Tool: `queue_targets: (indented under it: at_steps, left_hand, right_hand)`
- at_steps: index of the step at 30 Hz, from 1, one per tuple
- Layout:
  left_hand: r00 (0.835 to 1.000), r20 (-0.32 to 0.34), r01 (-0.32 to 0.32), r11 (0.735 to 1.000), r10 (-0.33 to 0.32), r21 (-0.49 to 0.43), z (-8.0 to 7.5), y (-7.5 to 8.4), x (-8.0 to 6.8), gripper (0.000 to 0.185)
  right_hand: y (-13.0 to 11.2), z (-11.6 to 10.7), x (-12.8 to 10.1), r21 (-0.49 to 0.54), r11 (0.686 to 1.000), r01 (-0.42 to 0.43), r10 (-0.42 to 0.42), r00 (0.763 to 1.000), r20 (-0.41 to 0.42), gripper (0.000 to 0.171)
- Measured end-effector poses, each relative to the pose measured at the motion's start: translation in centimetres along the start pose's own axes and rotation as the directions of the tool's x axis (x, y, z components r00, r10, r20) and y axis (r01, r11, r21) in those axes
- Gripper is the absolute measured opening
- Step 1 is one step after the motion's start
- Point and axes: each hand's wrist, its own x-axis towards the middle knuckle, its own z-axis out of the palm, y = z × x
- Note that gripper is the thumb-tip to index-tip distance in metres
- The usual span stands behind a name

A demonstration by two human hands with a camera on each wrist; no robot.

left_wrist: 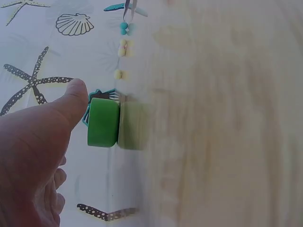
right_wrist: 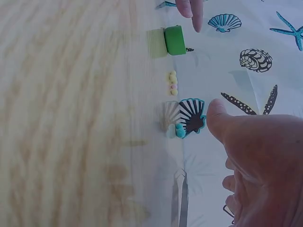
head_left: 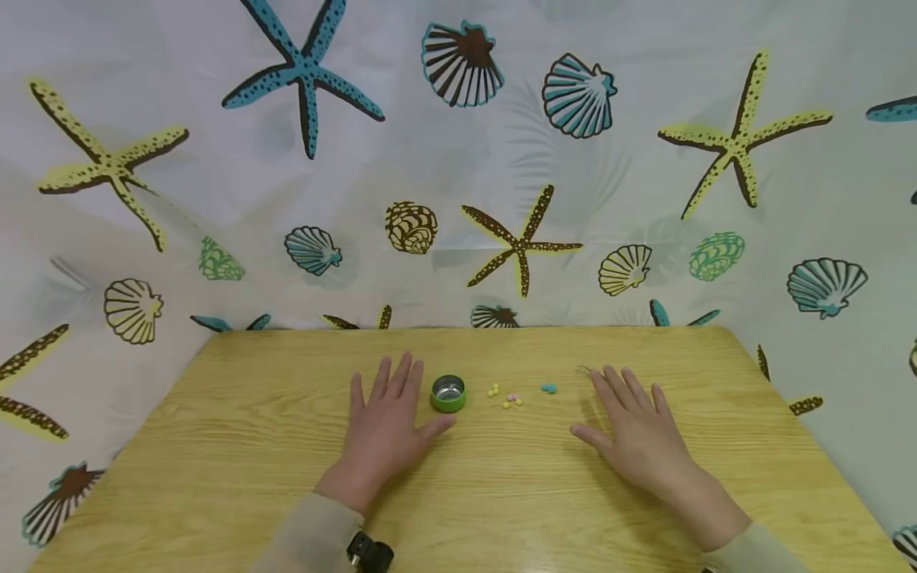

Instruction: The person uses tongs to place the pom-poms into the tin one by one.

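Note:
Both hands lie flat, palms down, on a wooden table (head_left: 229,446). My left hand (head_left: 383,426) rests just left of a small green round tin (head_left: 448,393) with a shiny inside; its thumb (left_wrist: 71,101) nearly touches the tin (left_wrist: 103,122). My right hand (head_left: 634,430) lies to the right, fingers spread, holding nothing. Between the hands sit several small yellow and pink beads (head_left: 505,395) and a pair of teal beads (head_left: 548,388). The right wrist view shows the teal beads (right_wrist: 180,131), the yellow beads (right_wrist: 173,82) and the tin (right_wrist: 174,40).
A thin metal wire piece (head_left: 583,370) lies by my right fingertips. A sheet printed with starfish and shells (head_left: 458,159) hangs behind and around the table. The table's far edge (head_left: 466,328) runs just beyond the beads.

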Motion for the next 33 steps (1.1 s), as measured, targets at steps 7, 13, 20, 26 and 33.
queue_targets:
  at_steps: [7, 13, 20, 26, 33]
  left_hand:
    - [1.000, 0.000, 0.008, 0.993, -0.008, -0.119, 0.8, 0.3, 0.7, 0.104]
    - [1.000, -0.022, 0.011, 0.983, -0.015, -0.181, 1.0, 0.7, 1.2, 0.104]
    - [0.999, -0.036, 0.017, 0.971, -0.026, -0.237, 1.5, 0.8, 1.9, 0.105]
    - [0.998, -0.033, 0.038, 0.963, -0.048, -0.267, 2.1, 1.0, 2.5, 0.104]
    - [0.997, -0.029, 0.056, 0.958, -0.067, -0.281, 2.5, 1.2, 2.9, 0.101]
  right_hand:
    - [0.3, 0.0, 0.3, 0.010, 1.000, -0.016, 0.016, 1.000, -0.007, 0.088]
    - [0.8, 0.1, 0.5, 0.025, 1.000, -0.018, 0.018, 1.000, -0.007, 0.085]
    - [1.5, 0.2, 0.6, 0.023, 1.000, -0.018, 0.019, 0.999, -0.035, 0.081]
    - [2.1, 0.3, 0.9, 0.035, 0.999, -0.024, 0.025, 0.999, -0.030, 0.080]
    - [2.8, 0.6, 1.5, 0.047, 0.998, -0.041, 0.042, 0.999, -0.017, 0.082]
